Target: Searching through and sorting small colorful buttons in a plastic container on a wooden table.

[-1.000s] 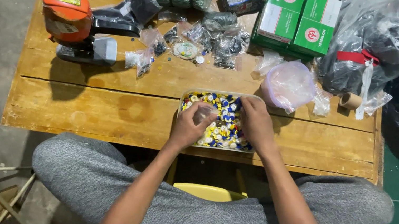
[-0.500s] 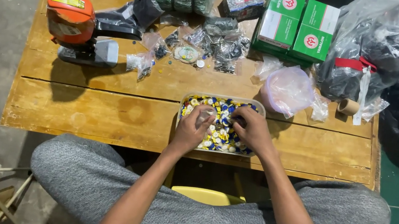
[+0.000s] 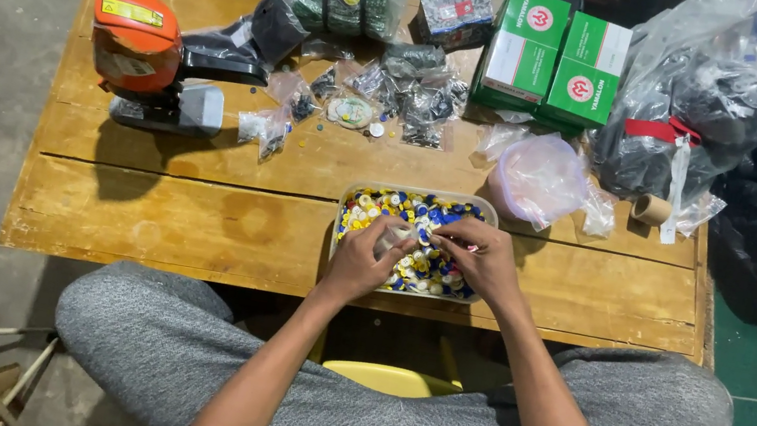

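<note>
Both hands meet over the clear tray (image 3: 490, 213) of coloured caps (image 3: 409, 210): left hand (image 3: 360, 263) curled around a small clear bag (image 3: 392, 237), right hand (image 3: 483, 258) pinching something tiny. Beyond them, the tray sits near the counter (image 3: 196, 215) edge; a nudge could spill caps.

Both forearms reach forward from the lap and converge. The left hand (image 3: 361, 259) and right hand (image 3: 483, 255) sit close together, palms down, fingers curled, fingertips nearly meeting in a pinch.
</note>
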